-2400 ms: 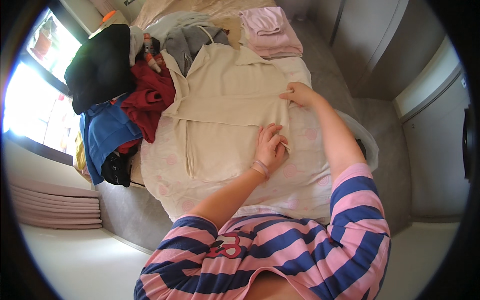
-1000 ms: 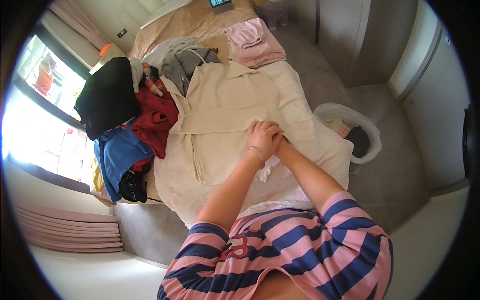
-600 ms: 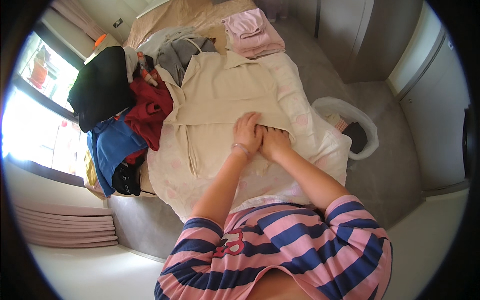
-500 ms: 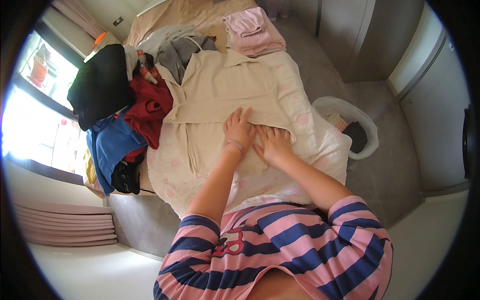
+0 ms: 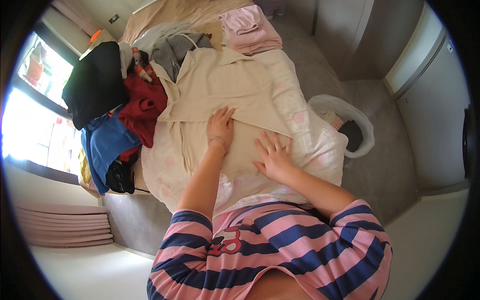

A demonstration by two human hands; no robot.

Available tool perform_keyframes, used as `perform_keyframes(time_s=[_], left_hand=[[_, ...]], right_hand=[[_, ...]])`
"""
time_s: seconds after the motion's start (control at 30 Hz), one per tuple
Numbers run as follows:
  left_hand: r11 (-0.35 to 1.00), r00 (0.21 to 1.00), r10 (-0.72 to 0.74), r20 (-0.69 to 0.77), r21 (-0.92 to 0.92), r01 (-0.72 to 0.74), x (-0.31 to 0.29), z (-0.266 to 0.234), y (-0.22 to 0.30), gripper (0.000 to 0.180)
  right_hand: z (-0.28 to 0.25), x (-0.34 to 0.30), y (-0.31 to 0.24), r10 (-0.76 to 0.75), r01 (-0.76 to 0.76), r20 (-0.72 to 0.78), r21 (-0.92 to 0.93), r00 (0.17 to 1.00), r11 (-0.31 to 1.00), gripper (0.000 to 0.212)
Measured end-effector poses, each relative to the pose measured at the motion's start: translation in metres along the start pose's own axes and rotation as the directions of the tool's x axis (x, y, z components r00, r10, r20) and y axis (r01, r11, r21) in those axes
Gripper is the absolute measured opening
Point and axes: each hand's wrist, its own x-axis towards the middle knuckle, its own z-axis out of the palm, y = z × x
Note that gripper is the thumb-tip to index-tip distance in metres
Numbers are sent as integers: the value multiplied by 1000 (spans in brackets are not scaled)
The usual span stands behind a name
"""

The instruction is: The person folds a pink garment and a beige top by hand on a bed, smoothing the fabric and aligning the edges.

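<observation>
A cream garment [image 5: 227, 85], collared at its far end, lies spread on the pale, pink-patterned quilt [image 5: 162, 175]. Its near part is layered, with a fold edge running across between my hands. My left hand [image 5: 221, 129], with a thin bracelet at the wrist, rests flat on the fold edge, fingers stretched away from me. To its right and a little nearer, my right hand [image 5: 275, 159] presses flat on the lower layer, fingers spread. Neither hand grips anything.
Heaped clothes on the left include a black item [image 5: 97, 82], a red one [image 5: 145, 105] and a blue one [image 5: 110, 140]. Folded pink fabric [image 5: 250, 30] is stacked at the far end. A basin lined with clear plastic [image 5: 367, 127] stands on the floor at right, holding clothes.
My hands have moved apart: the left shifted left along the fold, the right came slightly nearer me. My right fingertips, earlier under the fold edge, now lie on the lower layer, which looks smoother.
</observation>
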Motion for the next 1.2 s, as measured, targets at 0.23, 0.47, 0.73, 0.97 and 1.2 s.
perform_keyframes(time_s=[0.23, 0.47, 0.73, 0.97, 1.2], left_hand=[[999, 1000, -16, -11, -47, 15, -1, 2, 3, 30], [1000, 999, 0, -33, -9, 0, 0, 4, 4, 31], [999, 1000, -10, -17, -43, 9, -7, -4, -6, 34], [994, 945, -63, -321, -102, 32, 0, -55, -68, 51], [854, 938, -271, -215, 397, 338, 16, -109, -170, 45]], right_hand=[[-34, 17, 15, -137, 123, 167, 90, 977, 988, 39], [-40, 124, 32, 67, 23, -224, 377, 972, 926, 28], [31, 135, 49, 48, -24, -214, 113, 976, 993, 45], [32, 132, 48, 49, -26, -346, 68, 937, 997, 42], [32, 134, 47, 34, -7, -382, 73, 924, 997, 42]])
